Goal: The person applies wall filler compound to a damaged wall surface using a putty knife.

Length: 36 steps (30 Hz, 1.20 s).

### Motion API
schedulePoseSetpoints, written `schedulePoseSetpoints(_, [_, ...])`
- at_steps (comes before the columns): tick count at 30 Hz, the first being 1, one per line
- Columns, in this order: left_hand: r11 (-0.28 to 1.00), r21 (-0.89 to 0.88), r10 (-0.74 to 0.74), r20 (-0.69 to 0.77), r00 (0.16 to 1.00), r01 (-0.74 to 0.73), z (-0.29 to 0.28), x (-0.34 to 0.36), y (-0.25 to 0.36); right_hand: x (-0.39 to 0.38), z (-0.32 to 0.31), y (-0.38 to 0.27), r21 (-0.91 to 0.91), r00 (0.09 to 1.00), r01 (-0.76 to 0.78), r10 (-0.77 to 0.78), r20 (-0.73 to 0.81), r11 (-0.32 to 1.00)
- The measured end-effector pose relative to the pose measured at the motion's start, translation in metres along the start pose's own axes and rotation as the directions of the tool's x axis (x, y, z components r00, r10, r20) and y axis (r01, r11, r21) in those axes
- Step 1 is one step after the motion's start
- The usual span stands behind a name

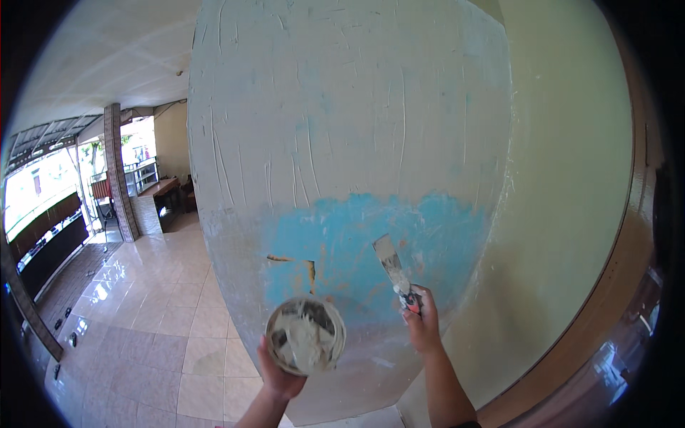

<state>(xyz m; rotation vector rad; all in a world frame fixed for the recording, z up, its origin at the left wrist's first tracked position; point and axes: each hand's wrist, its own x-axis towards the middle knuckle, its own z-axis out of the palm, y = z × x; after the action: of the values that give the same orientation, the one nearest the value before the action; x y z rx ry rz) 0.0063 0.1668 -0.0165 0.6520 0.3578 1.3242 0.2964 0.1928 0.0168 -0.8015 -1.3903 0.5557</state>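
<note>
My left hand grips a round tub from below and the side, its open top facing me. Inside lies a heap of greyish-white putty. In my right hand is a putty knife, its handle wrapped by my fingers and its blade pointing up and to the left, smeared with putty. Both are held in front of a wall whose upper part is coated pale grey with raised vertical ridges. A bare turquoise patch spans its lower middle. An L-shaped crack or hole shows just above the tub.
A pale green wall meets the coated one at a corner on the right, bordered by a brown frame. Glossy floor tiles stretch out at left, toward a tiled pillar and a wooden counter.
</note>
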Motion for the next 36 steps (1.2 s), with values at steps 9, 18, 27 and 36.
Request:
schedulePoseSetpoints(9, [0.992,-0.073,0.111,0.127,0.986,-0.102,0.070,0.024,0.013,-0.035,-0.052,-0.109,-0.528,0.967,0.056,0.085,0.239,0.847])
schedulePoseSetpoints(18, [0.995,0.092,0.027,0.126,0.992,-0.039,0.091,0.003,-0.034,-0.040,-0.060,-0.133,-0.632,0.942,0.082,0.147,0.301,0.771])
schedulePoseSetpoints(27, [0.986,-0.095,-0.127,0.097,0.987,0.136,0.100,-0.022,-0.049,-0.042,-0.075,-0.108,-0.615,0.942,0.335,-0.267,0.203,0.714])
schedulePoseSetpoints(36, [0.977,-0.176,-0.108,0.065,0.992,0.118,0.097,-0.039,-0.063,-0.017,-0.073,-0.101,-0.543,0.873,0.488,-0.383,0.303,0.684])
